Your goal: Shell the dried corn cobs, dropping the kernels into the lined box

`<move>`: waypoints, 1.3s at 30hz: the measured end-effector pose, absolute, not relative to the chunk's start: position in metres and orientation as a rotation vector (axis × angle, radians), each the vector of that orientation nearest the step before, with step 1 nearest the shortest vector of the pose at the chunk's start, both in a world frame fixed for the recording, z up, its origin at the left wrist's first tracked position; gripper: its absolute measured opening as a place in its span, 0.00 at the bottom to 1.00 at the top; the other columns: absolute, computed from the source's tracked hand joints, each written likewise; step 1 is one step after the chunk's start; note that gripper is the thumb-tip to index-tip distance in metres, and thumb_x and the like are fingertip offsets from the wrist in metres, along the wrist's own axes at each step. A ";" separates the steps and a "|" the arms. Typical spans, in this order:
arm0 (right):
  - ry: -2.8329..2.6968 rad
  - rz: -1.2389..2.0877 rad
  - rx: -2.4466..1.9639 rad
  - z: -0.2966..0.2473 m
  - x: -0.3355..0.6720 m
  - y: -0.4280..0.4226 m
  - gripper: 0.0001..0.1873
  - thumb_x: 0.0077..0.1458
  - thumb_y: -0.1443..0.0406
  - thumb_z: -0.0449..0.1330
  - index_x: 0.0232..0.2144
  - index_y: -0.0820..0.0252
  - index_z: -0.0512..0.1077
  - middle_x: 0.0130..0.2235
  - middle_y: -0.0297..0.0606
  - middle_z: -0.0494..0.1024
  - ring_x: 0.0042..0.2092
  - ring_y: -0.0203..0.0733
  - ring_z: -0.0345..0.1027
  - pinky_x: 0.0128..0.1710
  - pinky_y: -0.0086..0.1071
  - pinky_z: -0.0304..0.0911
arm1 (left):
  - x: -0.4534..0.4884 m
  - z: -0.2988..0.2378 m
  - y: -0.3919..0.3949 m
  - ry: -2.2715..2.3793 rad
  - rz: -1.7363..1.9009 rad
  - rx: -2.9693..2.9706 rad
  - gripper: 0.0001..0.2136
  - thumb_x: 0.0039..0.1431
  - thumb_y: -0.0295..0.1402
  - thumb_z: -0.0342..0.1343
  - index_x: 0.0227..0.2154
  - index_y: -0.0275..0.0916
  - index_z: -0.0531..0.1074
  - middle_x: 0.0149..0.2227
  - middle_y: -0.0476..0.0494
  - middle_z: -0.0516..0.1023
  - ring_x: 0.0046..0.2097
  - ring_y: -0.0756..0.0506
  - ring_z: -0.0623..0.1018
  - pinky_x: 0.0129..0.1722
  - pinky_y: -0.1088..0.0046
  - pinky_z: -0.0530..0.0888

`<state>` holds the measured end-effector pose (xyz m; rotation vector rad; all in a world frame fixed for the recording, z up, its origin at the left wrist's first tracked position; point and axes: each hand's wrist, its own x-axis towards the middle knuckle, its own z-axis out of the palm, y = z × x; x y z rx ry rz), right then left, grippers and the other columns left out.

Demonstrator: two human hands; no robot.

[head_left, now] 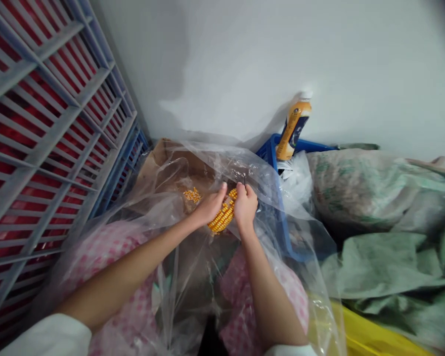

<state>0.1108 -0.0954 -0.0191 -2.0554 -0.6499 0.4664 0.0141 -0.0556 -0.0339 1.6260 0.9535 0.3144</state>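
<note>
Your left hand [209,207] and right hand [245,206] grip the corn cob [220,216] firmly; slippage could fling loose kernels [192,195] past the clear plastic sheet [222,163].

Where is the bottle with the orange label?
In the head view, the bottle leans against the white wall at upper right, just above the blue plastic crate.

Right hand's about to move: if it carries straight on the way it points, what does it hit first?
The right hand, gripping the corn cob, would probably meet the clear plastic bag just past its fingertips, though depth is hard to judge from this view.
</note>
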 end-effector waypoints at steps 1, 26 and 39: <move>-0.637 0.473 -2.031 -0.018 0.113 -0.095 0.17 0.50 0.55 0.48 0.17 0.59 0.55 0.19 0.28 0.55 0.25 0.34 0.47 0.26 0.27 0.44 | 0.013 -0.031 -0.056 0.903 0.312 1.672 0.26 0.57 0.52 0.33 0.25 0.37 0.66 0.27 0.46 0.72 0.31 0.47 0.71 0.31 0.73 0.65; -0.565 0.545 -1.799 -0.015 0.127 -0.096 0.16 0.47 0.55 0.50 0.19 0.60 0.55 0.20 0.27 0.52 0.25 0.31 0.45 0.25 0.26 0.47 | 0.009 -0.017 -0.057 0.777 0.343 1.713 0.18 0.60 0.41 0.35 0.32 0.36 0.67 0.32 0.44 0.73 0.36 0.48 0.72 0.37 0.73 0.66; -0.540 0.599 -1.725 -0.011 0.125 -0.096 0.15 0.47 0.57 0.51 0.18 0.59 0.53 0.20 0.27 0.52 0.24 0.31 0.45 0.24 0.27 0.46 | 0.010 -0.015 -0.054 0.799 0.389 1.604 0.20 0.60 0.42 0.34 0.31 0.36 0.68 0.32 0.43 0.74 0.38 0.46 0.73 0.40 0.70 0.67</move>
